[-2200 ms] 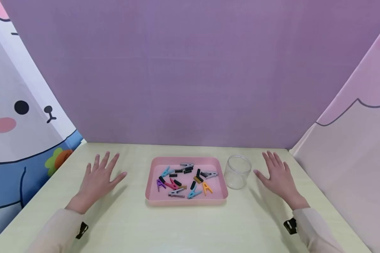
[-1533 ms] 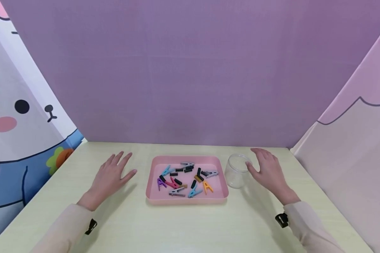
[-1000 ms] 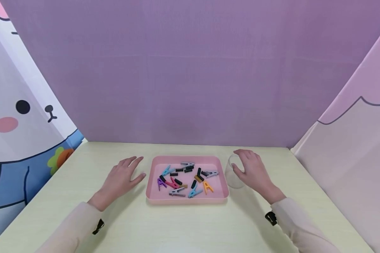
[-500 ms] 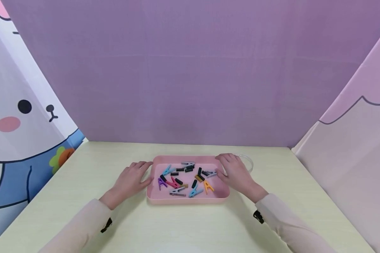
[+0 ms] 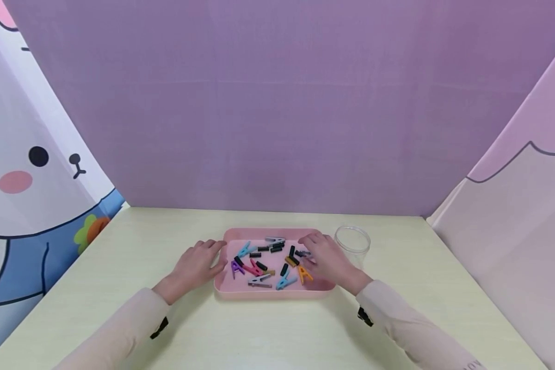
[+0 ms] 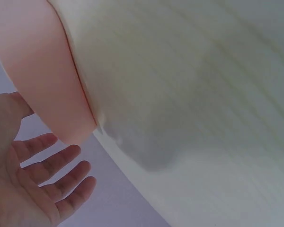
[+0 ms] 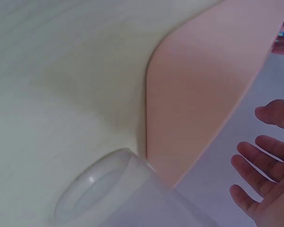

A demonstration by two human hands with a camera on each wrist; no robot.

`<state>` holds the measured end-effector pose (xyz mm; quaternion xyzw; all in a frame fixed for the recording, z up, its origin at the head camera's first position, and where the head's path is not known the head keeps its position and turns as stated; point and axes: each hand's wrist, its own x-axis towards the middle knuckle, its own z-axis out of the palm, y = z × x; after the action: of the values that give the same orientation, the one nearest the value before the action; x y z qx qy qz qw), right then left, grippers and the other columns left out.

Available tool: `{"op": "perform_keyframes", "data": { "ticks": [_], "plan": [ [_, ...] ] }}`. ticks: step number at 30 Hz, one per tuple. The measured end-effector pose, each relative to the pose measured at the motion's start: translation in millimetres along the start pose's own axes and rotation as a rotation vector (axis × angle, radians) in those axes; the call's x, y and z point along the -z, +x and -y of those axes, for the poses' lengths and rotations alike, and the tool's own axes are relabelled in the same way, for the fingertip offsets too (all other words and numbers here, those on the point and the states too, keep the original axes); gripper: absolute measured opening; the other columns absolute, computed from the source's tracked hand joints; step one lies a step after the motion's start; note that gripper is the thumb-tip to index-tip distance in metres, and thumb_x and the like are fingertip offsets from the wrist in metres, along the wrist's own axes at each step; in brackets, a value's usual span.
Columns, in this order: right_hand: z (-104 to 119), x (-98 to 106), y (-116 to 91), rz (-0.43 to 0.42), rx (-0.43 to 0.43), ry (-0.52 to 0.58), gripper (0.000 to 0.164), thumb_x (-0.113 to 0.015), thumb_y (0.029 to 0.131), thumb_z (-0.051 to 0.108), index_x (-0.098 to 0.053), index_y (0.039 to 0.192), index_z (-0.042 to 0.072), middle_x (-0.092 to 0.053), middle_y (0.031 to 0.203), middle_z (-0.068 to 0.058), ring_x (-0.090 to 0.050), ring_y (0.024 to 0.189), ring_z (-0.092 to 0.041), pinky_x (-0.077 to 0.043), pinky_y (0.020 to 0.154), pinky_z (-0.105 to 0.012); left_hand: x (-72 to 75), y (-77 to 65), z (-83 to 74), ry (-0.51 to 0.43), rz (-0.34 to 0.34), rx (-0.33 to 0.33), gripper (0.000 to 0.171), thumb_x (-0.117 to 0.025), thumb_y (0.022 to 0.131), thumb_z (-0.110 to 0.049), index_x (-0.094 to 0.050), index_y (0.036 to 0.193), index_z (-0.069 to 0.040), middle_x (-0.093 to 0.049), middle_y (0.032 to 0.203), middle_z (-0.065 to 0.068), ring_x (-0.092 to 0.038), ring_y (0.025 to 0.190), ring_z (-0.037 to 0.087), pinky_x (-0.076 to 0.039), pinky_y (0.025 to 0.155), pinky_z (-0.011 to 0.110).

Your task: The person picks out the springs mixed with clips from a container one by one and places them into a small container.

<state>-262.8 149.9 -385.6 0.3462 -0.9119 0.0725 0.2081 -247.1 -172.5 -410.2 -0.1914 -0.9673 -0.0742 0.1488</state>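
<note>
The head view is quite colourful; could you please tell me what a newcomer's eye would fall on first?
Probably the pink tray in the middle of the table, with colourful clips scattered in it. The right hand is over its right side and the left hand at its left edge. A clear jar stands just right of the tray.

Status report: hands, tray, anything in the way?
Left hand at left rim of tray, right hand over right side, both empty. Clips inside. Jar beside tray, possibly crowding right hand.
</note>
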Motion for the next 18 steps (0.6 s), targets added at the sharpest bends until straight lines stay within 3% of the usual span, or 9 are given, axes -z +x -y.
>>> {"op": "perform_keyframes", "data": {
  "ticks": [8, 18],
  "plan": [
    [0.8, -13.1, 2.8, 0.095, 0.009, -0.021, 0.030, -0.069, 0.078, 0.016, -0.061, 0.105, 0.005, -0.064, 0.097, -0.005, -0.059, 0.091, -0.020, -0.047, 0.088, -0.041, -2.7, 2.2, -1.2, -0.006, 0.044, 0.001, 0.043, -0.062, 0.083, -0.027, -0.056, 0.119, -0.004, -0.062, 0.111, 0.017, -0.058, 0.098, 0.033, -0.051, 0.079, 0.045],
    [-0.4, -24.0, 8.3, 0.143, 0.037, 0.029, 0.026, -0.071, 0.076, 0.013, -0.061, 0.100, 0.006, -0.063, 0.085, -0.003, -0.058, 0.077, -0.015, -0.047, 0.074, -0.034, -2.2, 3.3, -1.7, -0.015, 0.074, 0.005, 0.042, -0.063, 0.082, -0.028, -0.059, 0.115, -0.003, -0.062, 0.112, 0.015, -0.058, 0.099, 0.032, -0.050, 0.081, 0.045]
  ]
}}
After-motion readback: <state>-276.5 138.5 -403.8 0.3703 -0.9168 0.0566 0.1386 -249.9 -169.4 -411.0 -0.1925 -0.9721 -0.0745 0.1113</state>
